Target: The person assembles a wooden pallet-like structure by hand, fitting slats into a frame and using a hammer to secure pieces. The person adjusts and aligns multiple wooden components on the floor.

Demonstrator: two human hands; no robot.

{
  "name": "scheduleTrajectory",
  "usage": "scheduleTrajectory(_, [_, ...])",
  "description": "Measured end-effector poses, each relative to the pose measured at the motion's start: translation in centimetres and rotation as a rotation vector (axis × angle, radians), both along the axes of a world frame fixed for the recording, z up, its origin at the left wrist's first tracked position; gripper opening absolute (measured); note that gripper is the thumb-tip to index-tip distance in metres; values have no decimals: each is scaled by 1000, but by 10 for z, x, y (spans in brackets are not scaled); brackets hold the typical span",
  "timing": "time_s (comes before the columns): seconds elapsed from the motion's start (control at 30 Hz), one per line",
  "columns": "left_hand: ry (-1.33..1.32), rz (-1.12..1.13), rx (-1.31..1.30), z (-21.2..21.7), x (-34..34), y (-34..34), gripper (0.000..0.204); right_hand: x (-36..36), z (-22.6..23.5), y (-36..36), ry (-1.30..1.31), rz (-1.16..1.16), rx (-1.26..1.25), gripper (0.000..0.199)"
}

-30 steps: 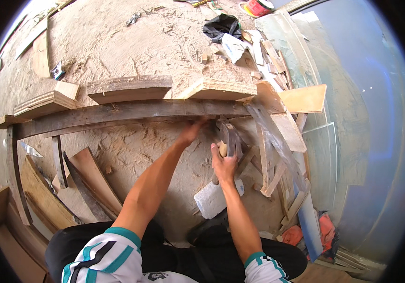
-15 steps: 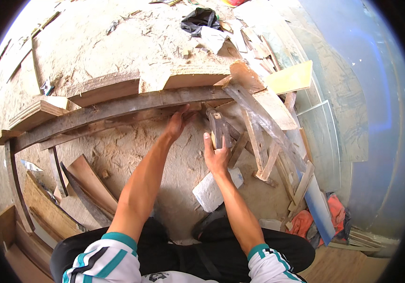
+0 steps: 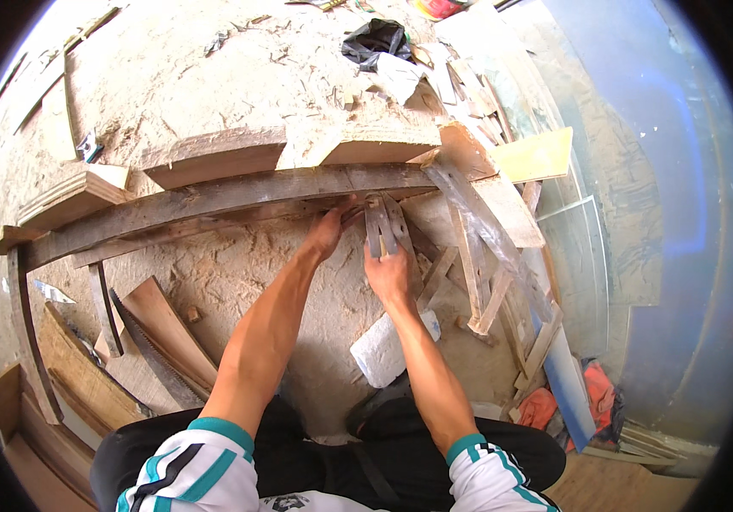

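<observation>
A long dark wooden beam (image 3: 238,194) runs across the middle, joined to a frame with legs. My left hand (image 3: 329,234) is closed at its near side, fingertips against the lower rail (image 3: 204,233); anything pinched there is too small to tell. My right hand (image 3: 389,275) grips a claw hammer (image 3: 381,224), its forked metal head just below the beam and right of my left fingers. The hammer's handle is mostly hidden. Right of it, a worn grey slanting board (image 3: 490,224) meets the beam's end.
A white block (image 3: 381,352) lies between my forearms. Toward the left are a handsaw (image 3: 154,354) and loose boards (image 3: 84,367). Beyond the beam stand wood blocks (image 3: 383,147) and a black plastic bag (image 3: 373,43). Glass sheets (image 3: 584,256) and an orange cloth (image 3: 539,407) lie right.
The hammer has turned and moved slightly left, up to the beam and closer to my left fingers. My left hand has stayed at the rail. The whole view has shifted a little.
</observation>
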State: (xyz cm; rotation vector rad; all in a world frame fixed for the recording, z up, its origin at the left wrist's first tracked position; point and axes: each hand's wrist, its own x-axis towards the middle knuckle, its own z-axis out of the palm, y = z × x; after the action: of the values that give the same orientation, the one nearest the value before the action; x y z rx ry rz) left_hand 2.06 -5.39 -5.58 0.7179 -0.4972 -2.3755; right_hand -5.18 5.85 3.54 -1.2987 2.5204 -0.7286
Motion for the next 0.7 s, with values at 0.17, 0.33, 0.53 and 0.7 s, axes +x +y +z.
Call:
scheduleTrajectory(0.17, [-3, 51, -26, -2, 4, 6, 42, -5, 13, 13, 324, 327, -274, 17])
scheduleTrajectory(0.33, [76, 16, -32, -16, -5, 8, 41, -10, 2, 7, 136, 32, -90, 15])
scheduleTrajectory(0.53, [102, 17, -131, -35, -1, 7, 47, -2, 31, 10, 567, 380, -448, 22])
scheduleTrajectory(0.7, [72, 51, -2, -12, -2, 9, 42, -11, 31, 33, 154, 111, -149, 25])
